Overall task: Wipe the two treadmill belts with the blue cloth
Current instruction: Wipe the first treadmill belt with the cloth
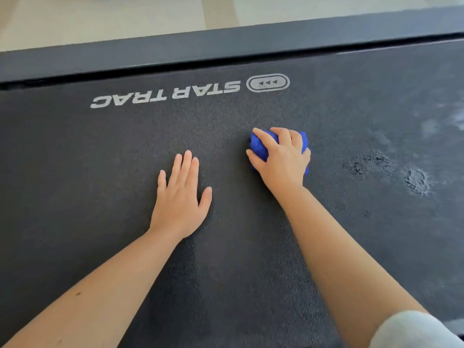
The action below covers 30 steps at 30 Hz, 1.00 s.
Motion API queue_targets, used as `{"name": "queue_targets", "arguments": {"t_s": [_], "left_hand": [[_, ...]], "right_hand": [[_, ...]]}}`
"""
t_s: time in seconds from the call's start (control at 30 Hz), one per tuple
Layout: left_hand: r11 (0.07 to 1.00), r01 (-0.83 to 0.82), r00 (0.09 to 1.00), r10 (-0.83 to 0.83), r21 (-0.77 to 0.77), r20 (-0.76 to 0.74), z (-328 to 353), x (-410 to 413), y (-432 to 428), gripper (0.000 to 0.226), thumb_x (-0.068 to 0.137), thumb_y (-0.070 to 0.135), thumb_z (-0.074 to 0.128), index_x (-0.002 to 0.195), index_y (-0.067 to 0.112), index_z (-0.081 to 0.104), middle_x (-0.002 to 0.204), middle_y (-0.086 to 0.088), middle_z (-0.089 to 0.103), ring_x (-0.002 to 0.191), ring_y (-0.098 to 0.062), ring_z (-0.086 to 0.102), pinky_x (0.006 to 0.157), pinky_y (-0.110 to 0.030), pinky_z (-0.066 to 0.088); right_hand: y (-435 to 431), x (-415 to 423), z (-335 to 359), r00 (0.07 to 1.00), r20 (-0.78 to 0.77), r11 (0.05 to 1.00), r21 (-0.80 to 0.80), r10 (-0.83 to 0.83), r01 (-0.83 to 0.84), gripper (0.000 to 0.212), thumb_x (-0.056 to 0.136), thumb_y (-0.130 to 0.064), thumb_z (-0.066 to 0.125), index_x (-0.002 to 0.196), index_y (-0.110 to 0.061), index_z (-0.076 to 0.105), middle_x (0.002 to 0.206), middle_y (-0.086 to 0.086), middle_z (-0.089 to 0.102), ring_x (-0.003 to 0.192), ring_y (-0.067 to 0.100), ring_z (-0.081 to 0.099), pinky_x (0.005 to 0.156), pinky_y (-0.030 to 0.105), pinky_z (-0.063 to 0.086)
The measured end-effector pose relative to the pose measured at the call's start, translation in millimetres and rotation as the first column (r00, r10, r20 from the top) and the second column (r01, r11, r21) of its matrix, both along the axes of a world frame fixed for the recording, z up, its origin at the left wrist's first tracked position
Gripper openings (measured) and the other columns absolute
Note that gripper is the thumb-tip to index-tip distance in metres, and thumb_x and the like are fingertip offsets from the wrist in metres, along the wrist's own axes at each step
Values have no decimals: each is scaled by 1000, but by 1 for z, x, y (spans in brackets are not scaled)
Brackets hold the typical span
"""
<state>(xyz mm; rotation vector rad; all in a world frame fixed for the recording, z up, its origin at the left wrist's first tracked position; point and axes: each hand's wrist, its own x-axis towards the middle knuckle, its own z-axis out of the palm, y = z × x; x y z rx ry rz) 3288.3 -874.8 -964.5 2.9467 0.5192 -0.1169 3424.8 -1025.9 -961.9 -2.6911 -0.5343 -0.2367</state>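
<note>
A dark treadmill belt [88, 172] with white upside-down "STAR TRAC" lettering fills most of the view. My right hand [283, 159] is closed over a bunched blue cloth [261, 146] and presses it onto the belt right of centre. My left hand [180, 197] lies flat on the belt with fingers spread, empty, a little left of the cloth. Pale dusty smudges [416, 182] mark the belt to the right of the cloth.
A dark grey side rail [226, 43] runs along the belt's far edge, with a black gap between them. Beyond the rail lies pale tiled floor [125, 18]. Only one belt is in view.
</note>
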Motion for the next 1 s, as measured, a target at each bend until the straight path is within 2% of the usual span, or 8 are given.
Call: {"name": "queue_targets", "arguments": {"t_s": [0.1,0.2,0.33,0.57,0.67,0.77,0.83,1.0], "left_hand": [[1000,1,1000,-1,2,-6,1,0,0,64,96,41,27,149,11,6,157,-2,-5,143,-17,-9,114,-45,2],[1000,-3,1000,3,-14,-1,1,0,0,63,96,40,27,149,11,7,158,-3,-4,143,-17,-8,115,-46,2],[1000,-1,1000,1,-29,2,4,0,0,62,98,39,28,149,10,7,157,-4,-3,144,-18,-7,114,-47,2],[1000,11,999,-11,3,45,5,-3,-3,60,98,37,30,147,6,16,157,-10,7,144,-24,2,113,-49,8],[996,5,1000,-6,86,11,10,-6,-15,54,100,32,29,146,5,22,155,-12,13,143,-26,8,113,-48,14],[994,107,994,-107,14,18,16,-22,-48,51,98,29,32,143,4,27,155,-11,15,143,-25,7,112,-48,12],[982,183,983,-183,-43,3,14,-43,-77,57,97,35,32,145,6,21,156,-10,8,144,-25,2,113,-48,9],[981,186,982,-183,61,-46,1,-67,-103,65,98,41,18,148,6,-3,156,-12,-10,143,-27,-10,113,-51,5]], "right_hand": [[2,-4,-2,997,-73,1000,7,22,-21,44,84,-48,61,122,-27,60,125,5,53,121,28,41,90,51,33],[-24,-51,-4,997,56,998,41,50,-53,45,79,-56,53,106,-23,67,108,5,61,105,29,52,77,50,42],[-57,-141,-2,991,128,996,77,32,-42,49,77,-62,49,101,-24,70,106,3,63,108,27,54,77,45,43],[-87,-152,-12,978,171,992,19,116,-121,36,77,-46,53,99,-23,69,104,3,65,107,24,49,73,47,48],[-126,-139,-12,992,123,999,10,33,-35,40,78,-48,51,102,-23,70,105,2,64,108,23,48,70,43,47],[-169,-128,-8,991,89,995,31,-96,94,46,78,-51,47,106,-22,69,107,2,63,108,23,45,74,46,46],[-184,-126,-5,984,46,984,51,-172,170,51,77,-54,45,108,-22,69,108,3,62,109,26,47,76,48,44],[-156,-157,-7,935,73,937,74,-348,342,47,76,-53,50,106,-22,69,106,6,62,107,25,45,75,47,42]]}}
